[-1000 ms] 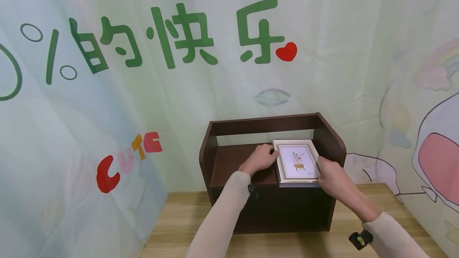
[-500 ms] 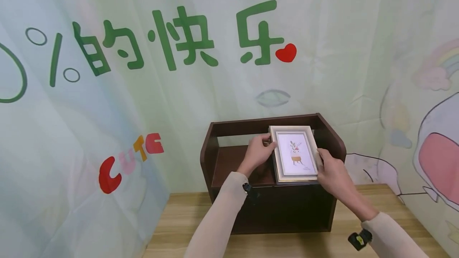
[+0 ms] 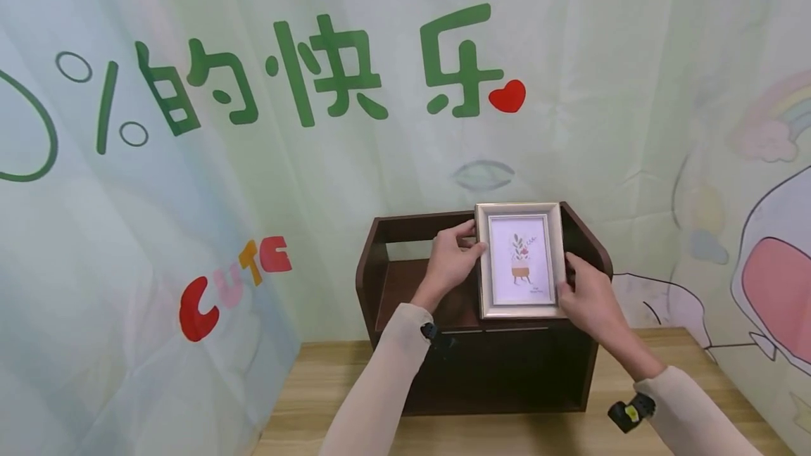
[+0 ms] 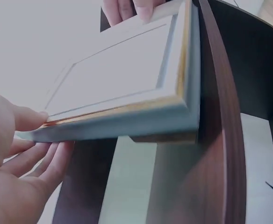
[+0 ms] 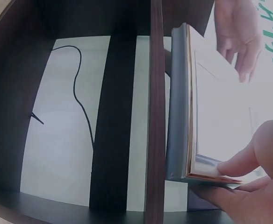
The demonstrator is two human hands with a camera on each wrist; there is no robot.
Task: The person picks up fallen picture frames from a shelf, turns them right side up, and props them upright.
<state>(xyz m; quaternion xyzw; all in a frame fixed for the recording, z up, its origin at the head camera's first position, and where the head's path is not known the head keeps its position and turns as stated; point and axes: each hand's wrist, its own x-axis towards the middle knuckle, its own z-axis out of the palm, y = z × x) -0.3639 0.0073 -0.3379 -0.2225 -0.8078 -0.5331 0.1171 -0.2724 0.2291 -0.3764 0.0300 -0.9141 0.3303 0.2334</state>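
Note:
Between my two hands is a picture frame (image 3: 519, 262), silver-gold edged, with a drawing of a potted plant. It leans back steeply over the right half of a dark brown shelf (image 3: 424, 287). My left hand (image 3: 451, 259) pinches its left edge, thumb on the front and fingers behind, as the left wrist view shows. On the opposite edge my right hand (image 3: 591, 294) grips with the thumb on the face (image 5: 209, 163) and fingers underneath. In both wrist views the frame's lower edge is right at the shelf board (image 4: 216, 93).
The shelf has raised sides (image 3: 583, 238), a back rail (image 3: 424, 226) and an open lower compartment seen in the right wrist view. It stands on a wood-grain table (image 3: 329, 385). Behind hangs a printed curtain (image 3: 355, 167) with green characters.
Both hands have tipped the picture frame up from lying nearly flat on the shelf to a steeper lean, its top edge rising. The left hand has moved up along with it.

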